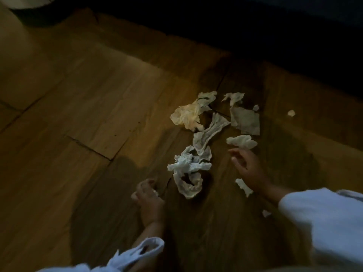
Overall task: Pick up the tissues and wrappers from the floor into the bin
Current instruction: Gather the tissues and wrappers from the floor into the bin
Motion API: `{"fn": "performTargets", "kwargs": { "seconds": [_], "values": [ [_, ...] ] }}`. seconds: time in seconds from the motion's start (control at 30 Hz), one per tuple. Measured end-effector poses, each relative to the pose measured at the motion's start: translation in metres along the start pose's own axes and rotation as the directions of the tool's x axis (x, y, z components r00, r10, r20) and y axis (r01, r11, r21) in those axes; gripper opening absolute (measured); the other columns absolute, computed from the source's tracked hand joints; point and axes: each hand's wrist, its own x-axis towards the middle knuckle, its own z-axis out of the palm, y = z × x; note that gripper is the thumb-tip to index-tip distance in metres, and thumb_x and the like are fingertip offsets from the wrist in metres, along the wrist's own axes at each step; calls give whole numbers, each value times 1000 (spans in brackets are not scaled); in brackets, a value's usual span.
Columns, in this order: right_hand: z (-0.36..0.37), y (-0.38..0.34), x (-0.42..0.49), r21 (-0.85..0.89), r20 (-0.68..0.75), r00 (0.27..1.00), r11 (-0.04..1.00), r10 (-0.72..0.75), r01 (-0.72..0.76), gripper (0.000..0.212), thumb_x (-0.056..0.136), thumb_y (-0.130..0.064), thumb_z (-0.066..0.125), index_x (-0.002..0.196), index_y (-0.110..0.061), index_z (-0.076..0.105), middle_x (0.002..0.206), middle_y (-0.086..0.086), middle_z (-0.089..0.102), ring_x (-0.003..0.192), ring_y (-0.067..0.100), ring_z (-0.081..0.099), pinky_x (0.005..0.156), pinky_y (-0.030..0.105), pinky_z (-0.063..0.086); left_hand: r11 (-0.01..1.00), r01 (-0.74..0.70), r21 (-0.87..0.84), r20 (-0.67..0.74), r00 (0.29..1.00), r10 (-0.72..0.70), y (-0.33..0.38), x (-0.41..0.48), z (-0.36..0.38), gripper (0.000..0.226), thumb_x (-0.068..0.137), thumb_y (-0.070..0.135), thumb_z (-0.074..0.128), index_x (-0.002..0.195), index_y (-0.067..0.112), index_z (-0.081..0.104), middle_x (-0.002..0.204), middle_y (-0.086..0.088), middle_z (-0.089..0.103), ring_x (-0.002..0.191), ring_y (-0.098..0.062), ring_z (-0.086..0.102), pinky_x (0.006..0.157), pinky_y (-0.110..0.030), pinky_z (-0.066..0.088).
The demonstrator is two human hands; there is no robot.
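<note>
- Head view, dim light; one warm patch falls across the wooden floor.
- Tissues, main scatter: all on the floor right of centre, none binned that can be seen.
  - crumpled tissue, in the lit patch, farthest of the larger pieces.
  - flat square tissue, lying spread out to its right.
  - long twisted tissue, running between them towards the person.
  - knotted clump and looped tissue, touching, nearest the person.
  - small wad, just beyond the right fingertips.
  - torn strip, beside the right wrist.
  - stray crumbs, e.g. far crumb, well apart from the rest.
- Wrappers: none told apart from tissue in this light.
- Right hand: fingers spread and relaxed, holding nothing, palm down near the small wad; judged to be reaching for it as the closest piece on that side.
- Left hand: fingers curled in, low by the floor, a pale scrap at the fingertips, apparently pinched; probably gathering bits before a trip to the bin.
- Sleeves: white, loose.
- Bin: not identifiable; the dark shape at the upper left is unclear.
- Progress, judged: early, most litter remains.
</note>
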Motion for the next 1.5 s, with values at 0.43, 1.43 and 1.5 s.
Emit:
{"fn": "performTargets", "kwargs": {
  "seconds": [0.43,1.43,1.5],
  "values": [
    [-20,58,-70,-318,200,975,935,-94,155,37,90,-35,39,111,-12,60,110,16,62,97,30,63,82,31,47,774,-588,234,415,781,468,71,22,29,74,79,71,44,142,39,20,153,0,5,142,-26,0,115,-44,10],
    [-78,61,187,23,-27,851,851,524,-524,84,79,-67,50,142,-19,22,150,10,21,136,34,27,110,50,29,861,-476,-181,79,865,495,144,55,41,28,92,31,51,68,20,61,66,-6,63,62,-19,57,53,-26,39],
    [-61,66,187,-88,17,876,874,481,-478,87,76,-69,51,143,-24,21,153,3,10,140,33,13,113,54,21,872,-438,-219,84,882,464,149,62,41,28,93,28,51,66,24,59,67,-4,62,64,-20,58,57,-31,44]
  ]
}}
